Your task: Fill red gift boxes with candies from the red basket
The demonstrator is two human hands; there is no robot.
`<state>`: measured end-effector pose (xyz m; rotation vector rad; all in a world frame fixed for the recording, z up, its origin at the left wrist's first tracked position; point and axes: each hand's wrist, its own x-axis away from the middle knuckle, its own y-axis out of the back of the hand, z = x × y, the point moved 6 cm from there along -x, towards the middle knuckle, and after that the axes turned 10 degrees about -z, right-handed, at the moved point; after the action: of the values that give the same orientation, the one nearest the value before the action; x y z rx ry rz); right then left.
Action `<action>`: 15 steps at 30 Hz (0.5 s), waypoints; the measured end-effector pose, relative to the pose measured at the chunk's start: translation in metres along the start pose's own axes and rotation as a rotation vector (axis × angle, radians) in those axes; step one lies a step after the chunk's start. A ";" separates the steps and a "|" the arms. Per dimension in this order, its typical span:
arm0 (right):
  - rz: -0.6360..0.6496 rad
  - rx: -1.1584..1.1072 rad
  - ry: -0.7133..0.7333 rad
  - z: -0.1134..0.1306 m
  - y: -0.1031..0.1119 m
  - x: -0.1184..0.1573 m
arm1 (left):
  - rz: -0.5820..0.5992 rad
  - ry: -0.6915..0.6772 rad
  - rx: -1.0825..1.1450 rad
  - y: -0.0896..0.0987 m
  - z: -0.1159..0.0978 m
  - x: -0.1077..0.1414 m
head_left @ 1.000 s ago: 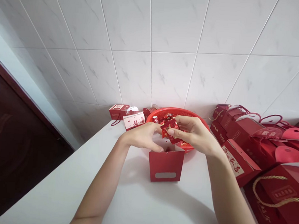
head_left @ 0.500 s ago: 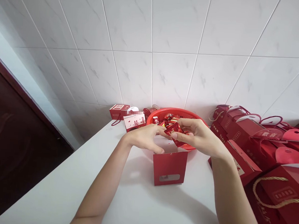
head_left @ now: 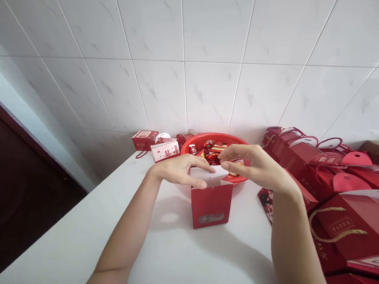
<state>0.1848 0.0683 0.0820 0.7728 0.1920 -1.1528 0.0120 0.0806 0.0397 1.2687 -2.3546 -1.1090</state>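
A small red cardboard box point(head_left: 210, 199) stands upright on the white table, its top unfolded and a clear window low on its front. My left hand point(head_left: 179, 169) is at the box's upper left, fingers and thumb stretched apart; whether it touches the rim I cannot tell. My right hand point(head_left: 257, 167) hovers over the box's right side with fingers and thumb apart and nothing between them. Just behind the box sits a red plastic basket point(head_left: 215, 137) holding several red-wrapped candies point(head_left: 210, 156), partly hidden by my hands.
Several red gift boxes point(head_left: 310, 162) with cord handles crowd the table's right side. Smaller red and white boxes point(head_left: 165, 151) lie back left near the tiled wall point(head_left: 208, 91). The white table point(head_left: 107, 222) ends at a slanting left edge, beside a dark door point(head_left: 20, 183).
The red-wrapped packet between my hands half a second ago is out of my right hand, whose fingers have parted. My view has shifted slightly to the right.
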 end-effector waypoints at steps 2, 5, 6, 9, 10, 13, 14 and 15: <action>-0.015 0.012 -0.021 -0.004 0.002 0.002 | 0.020 0.017 -0.024 0.000 0.000 0.001; -0.036 0.054 -0.073 -0.016 0.000 0.006 | -0.001 0.012 -0.044 0.001 -0.003 0.000; -0.046 0.063 -0.099 -0.021 -0.002 0.008 | -0.022 0.010 -0.051 0.001 -0.003 -0.001; -0.058 0.062 -0.173 -0.034 -0.011 0.014 | -0.075 0.014 -0.094 0.001 -0.002 -0.005; -0.055 0.066 -0.185 -0.038 -0.015 0.017 | -0.084 0.009 -0.105 0.001 -0.003 -0.007; -0.067 0.122 -0.196 -0.045 -0.026 0.026 | -0.092 -0.043 -0.122 -0.001 -0.008 -0.009; -0.087 0.139 -0.198 -0.047 -0.028 0.030 | -0.085 -0.061 -0.125 -0.002 -0.011 -0.008; -0.111 0.144 -0.201 -0.048 -0.031 0.033 | -0.073 -0.071 -0.127 -0.003 -0.013 -0.008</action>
<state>0.1836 0.0688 0.0162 0.7747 -0.0166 -1.3528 0.0258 0.0793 0.0476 1.2991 -2.2625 -1.3242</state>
